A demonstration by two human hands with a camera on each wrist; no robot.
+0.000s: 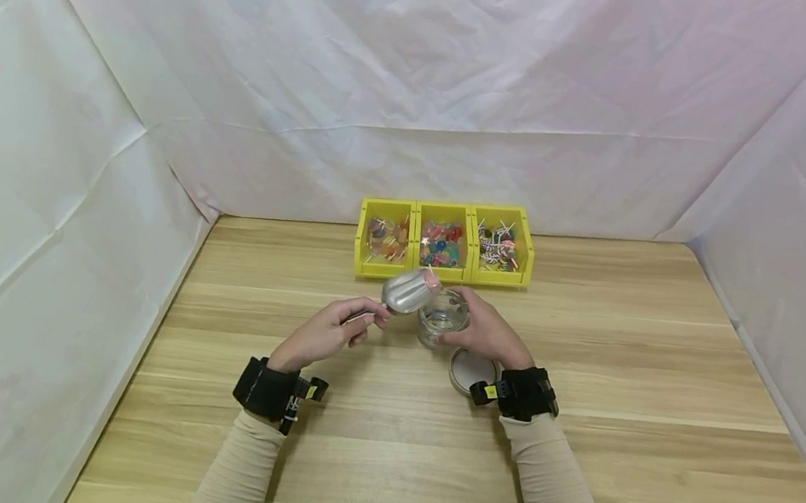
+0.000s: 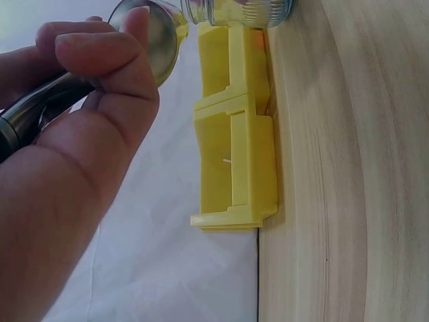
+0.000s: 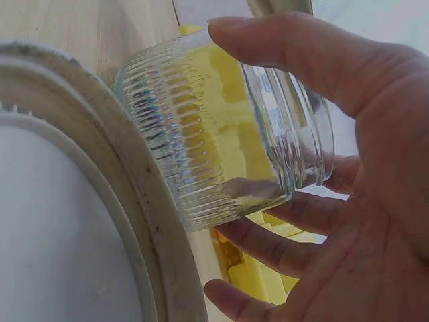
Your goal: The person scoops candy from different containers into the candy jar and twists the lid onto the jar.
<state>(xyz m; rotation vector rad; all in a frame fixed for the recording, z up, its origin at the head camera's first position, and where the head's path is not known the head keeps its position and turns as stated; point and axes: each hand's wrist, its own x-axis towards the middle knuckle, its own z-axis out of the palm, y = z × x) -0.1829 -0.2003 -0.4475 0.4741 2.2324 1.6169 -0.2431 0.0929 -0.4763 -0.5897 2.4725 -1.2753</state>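
Observation:
My left hand [image 1: 325, 333] grips the handle of a metal scoop [image 1: 404, 294], fingers curled round it in the left wrist view. Something pink [image 1: 433, 280], perhaps a wrapped sweet, sits at the scoop's front edge, close to the mouth of a clear glass jar [image 1: 430, 326]. My right hand [image 1: 490, 331] holds that jar, thumb on one side and fingers on the other. Ribbed glass and a threaded neck show on the jar [image 3: 194, 127] in the right wrist view. Beside my right wrist lies a round lid [image 1: 471, 369], pale inside, large in the right wrist view.
Behind the hands stands a row of joined yellow bins [image 1: 438, 274]. Lollipops [image 1: 387, 241] fill the left one, small colourful pieces [image 1: 441, 246] the middle, swirl-striped lollipops [image 1: 497, 250] the right. White cloth [image 1: 436, 105] walls surround the wooden table [image 1: 376, 466].

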